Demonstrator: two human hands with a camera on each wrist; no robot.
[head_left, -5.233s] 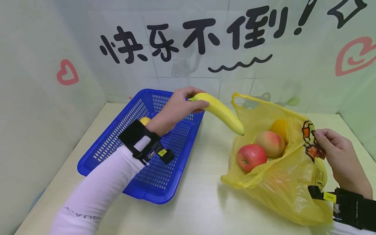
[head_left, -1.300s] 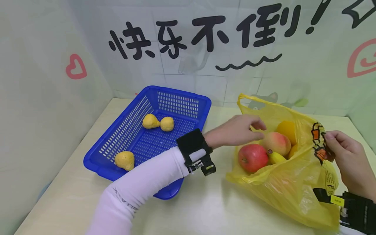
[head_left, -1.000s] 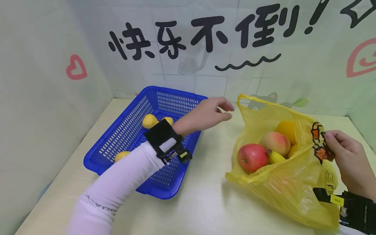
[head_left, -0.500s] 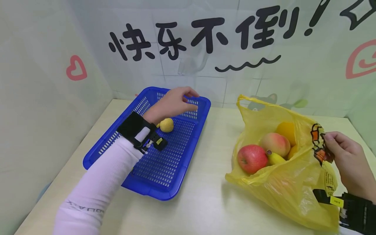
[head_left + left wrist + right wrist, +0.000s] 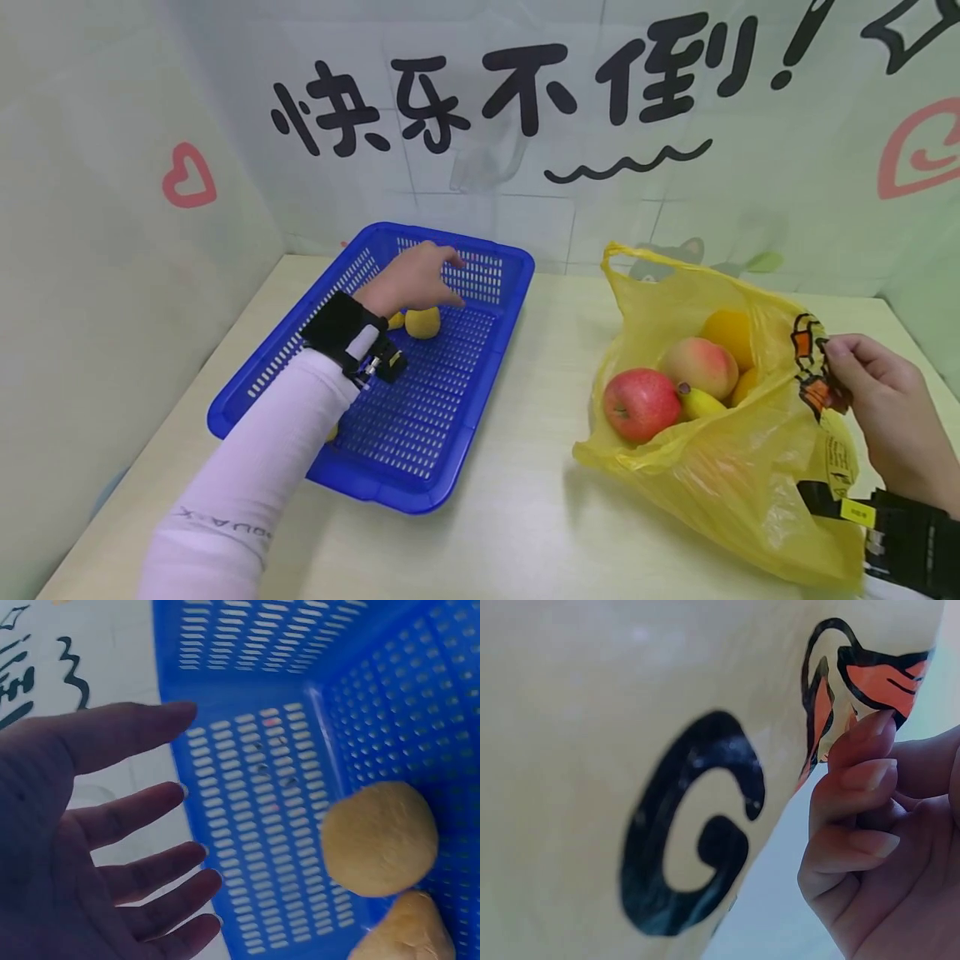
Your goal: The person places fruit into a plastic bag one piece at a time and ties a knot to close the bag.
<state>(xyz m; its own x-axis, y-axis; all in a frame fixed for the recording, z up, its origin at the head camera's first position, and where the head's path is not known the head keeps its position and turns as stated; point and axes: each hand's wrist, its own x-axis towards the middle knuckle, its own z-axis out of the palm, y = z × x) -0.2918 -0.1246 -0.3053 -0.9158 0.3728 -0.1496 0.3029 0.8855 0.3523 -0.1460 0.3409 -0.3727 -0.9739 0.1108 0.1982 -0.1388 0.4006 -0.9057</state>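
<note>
My left hand (image 5: 417, 278) hovers over the back of the blue plastic basket (image 5: 468, 437), fingers apart and holding nothing. Below it lie a round yellow fruit (image 5: 423, 322) and a pear-shaped yellow fruit (image 5: 411, 930), clear of the fingers in the left wrist view. A third yellow fruit is mostly hidden by the forearm. At the right, my right hand (image 5: 877, 387) pinches the edge of a yellow plastic bag (image 5: 720, 492), keeping its mouth wide. Inside show a red apple (image 5: 642, 405), a peach (image 5: 700, 368), a banana tip (image 5: 701, 404) and orange-yellow fruit (image 5: 729, 335).
Basket and bag stand apart on a pale table (image 5: 517, 500), bare table between them. A printed sheet (image 5: 487, 167) covers the wall behind, with more sheeting at both sides. One bag handle (image 5: 645, 252) stands up at the back.
The banana my left hand held earlier now lies in the bag. That hand has since moved left from the bag to low over the basket, its fingers spreading. The right hand keeps its grip.
</note>
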